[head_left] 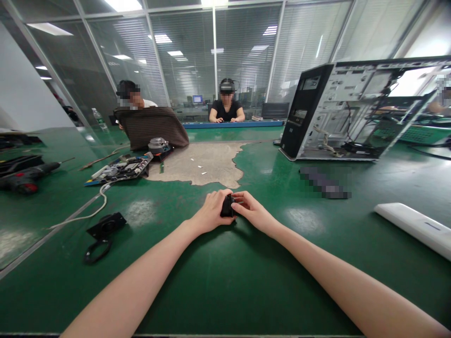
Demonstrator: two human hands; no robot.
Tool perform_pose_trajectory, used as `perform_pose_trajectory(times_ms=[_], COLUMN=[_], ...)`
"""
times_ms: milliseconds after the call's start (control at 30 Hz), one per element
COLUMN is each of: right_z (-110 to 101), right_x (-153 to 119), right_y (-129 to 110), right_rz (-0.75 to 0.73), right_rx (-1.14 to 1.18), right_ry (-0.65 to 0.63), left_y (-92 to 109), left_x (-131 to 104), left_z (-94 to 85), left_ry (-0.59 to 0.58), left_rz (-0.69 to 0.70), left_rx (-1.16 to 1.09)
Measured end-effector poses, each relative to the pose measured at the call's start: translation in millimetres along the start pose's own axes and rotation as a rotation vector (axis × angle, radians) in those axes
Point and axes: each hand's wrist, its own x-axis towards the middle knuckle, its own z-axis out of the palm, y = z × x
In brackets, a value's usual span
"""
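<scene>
Just above the green tabletop, a small black boxy part (227, 206) is between my two hands. My left hand (212, 209) is wrapped around its left side, with fingers over the top and below it. From the right, my right hand (251, 211) pinches its edge with thumb and fingertips. The fingers cover much of the part, so its exact kind cannot be made out. A black camera-like body (106, 225) lies on the table to the left of my hands. Close to it is a black ring (97, 251).
An opened computer case (308, 112) stands at the back right. A white oblong device (416, 227) lies at right. Left are a circuit board (123, 170), a cable (100, 206) and a power drill (28, 178). Two people (227, 105) sit across the table (225, 291).
</scene>
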Motion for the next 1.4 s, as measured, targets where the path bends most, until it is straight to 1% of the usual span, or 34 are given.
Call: perform_pose_trajectory(times_ms=[67, 200, 400, 533, 600, 767, 967, 1133, 1300, 1333, 1400], right_z=[-1.4, -3.5, -1.6, -1.9, -3.1, -5.4, -4.3, -5.3, -8.0, -8.0, -7.1], right_x=[-1.1, -4.9, -3.3, 0.0, 0.1, -3.2, -0.7, 1.8, -2.5, -3.1, -3.3], right_y=[-1.5, -5.7, -4.6, -1.8, -2.2, -7.3, -2.9, -0.4, -7.4, -8.4, -8.6], right_rz=[0.001, -0.027, -0.031, -0.001, 0.005, -0.021, -0.033, 0.023, 0.001, -0.003, -0.009], right_rx=[-0.001, 0.083, 0.086, 0.025, 0.009, 0.097, 0.100, 0.035, 0.100, 0.111, 0.115], right_ry=[-0.033, -0.127, -0.048, -0.028, -0.040, -0.129, -0.064, -0.039, -0.138, -0.146, -0.122], left_y=[0.2, 0.6, 0.9, 1.1, 1.3, 1.7, 1.5, 1.2, 1.3, 1.4, 1.5], left_x=[0.0, -0.1, 0.0, 0.1, 0.0, 0.0, 0.5, 0.5, 0.1, 0.0, 0.0], left_z=[-0.3, -0.7, -0.5, -0.3, -0.4, -1.0, -1.3, -1.1, -1.6, -1.6, -1.6], left_ry=[0.002, 0.002, 0.001, -0.001, 0.004, -0.003, -0.007, -0.001, -0.005, -0.007, -0.004], left_rz=[0.000, 0.008, 0.002, 0.002, 0.002, 0.000, -0.005, -0.006, -0.004, -0.003, -0.003], left_rx=[0.001, 0.004, -0.002, 0.006, 0.008, 0.007, -0.006, -0.021, -0.009, -0.005, -0.003])
